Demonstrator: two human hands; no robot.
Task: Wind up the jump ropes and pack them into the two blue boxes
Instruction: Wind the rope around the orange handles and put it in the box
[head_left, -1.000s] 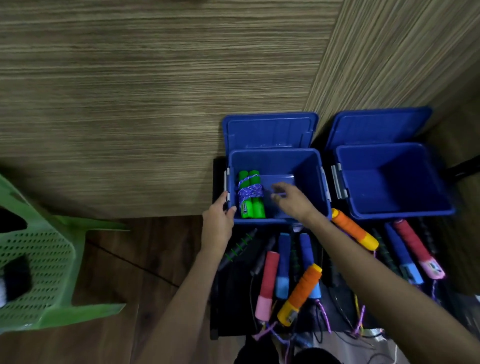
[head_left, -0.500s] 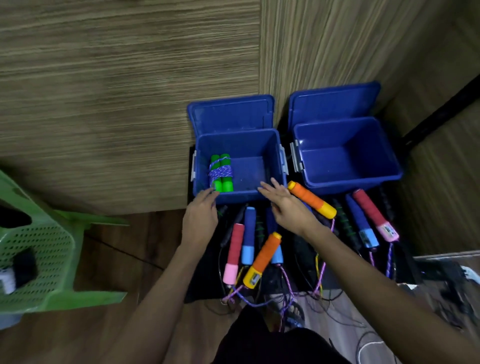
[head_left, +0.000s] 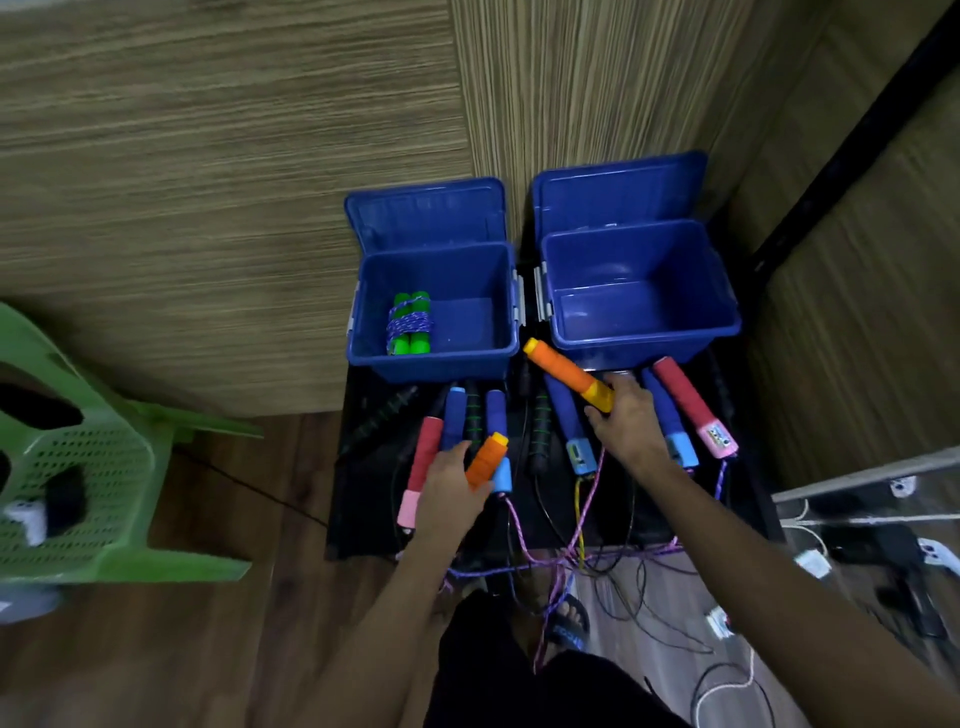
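Two open blue boxes stand side by side against the wall. The left box (head_left: 511, 338) holds a wound green-handled rope (head_left: 410, 322); the right box (head_left: 724, 312) holds nothing. On the black mat (head_left: 363, 499) in front lie several loose ropes with orange, blue, red and black handles. My left hand (head_left: 452, 483) grips one orange handle (head_left: 487, 457). My right hand (head_left: 631, 426) grips the yellow end of the other orange handle (head_left: 563, 371), which points toward the gap between the boxes.
A green plastic chair (head_left: 78, 467) stands at the left. Tangled purple and black cords (head_left: 566, 561) trail off the mat toward my sandalled foot (head_left: 566, 623). Cables and small white devices (head_left: 810, 561) lie on the floor at the right. Wood-grain walls close the corner behind the boxes.
Both hands drew back from the left box's front edge to the mat. The left hand took one orange handle, and the right hand took the other.
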